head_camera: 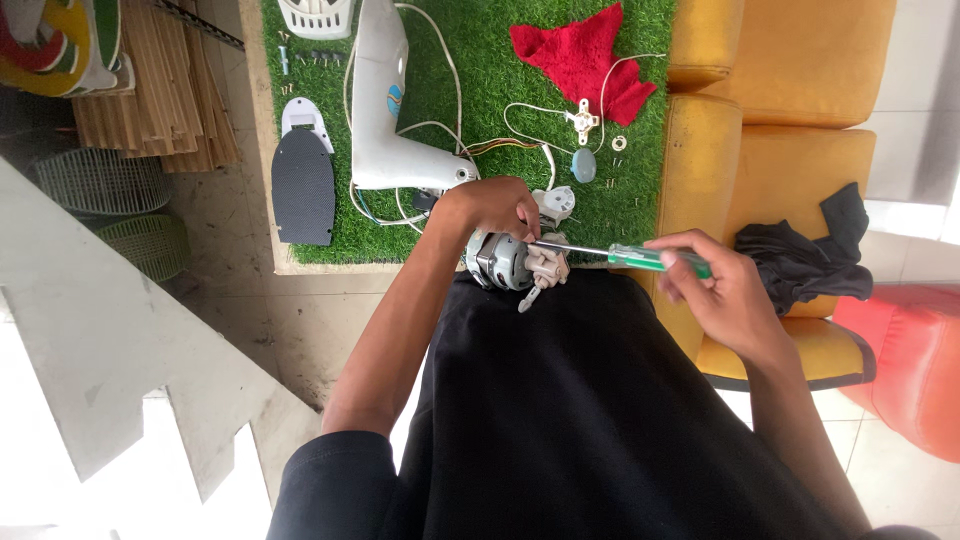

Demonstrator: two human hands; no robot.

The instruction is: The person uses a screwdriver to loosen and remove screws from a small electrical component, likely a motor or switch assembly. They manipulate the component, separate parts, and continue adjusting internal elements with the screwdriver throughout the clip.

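My left hand [497, 208] clamps the motor [503, 260]; right hand [715, 285] grips the screwdriver [625, 256] at it; loose parts on worktop [300, 255] suggest disassembly midway.

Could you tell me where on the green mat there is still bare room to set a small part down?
Free: the green mat below the red cloth, right of the blue-grey disc; also the strip between the black plate and the white fan housing. Crowded: around the motor, where the left hand and the wires sit.

left hand [497, 208] clamped on small motor [503, 260] at edge of green turf table [520, 60], right hand [715, 285] gripping green-handled screwdriver [620, 256], tip poking into motor
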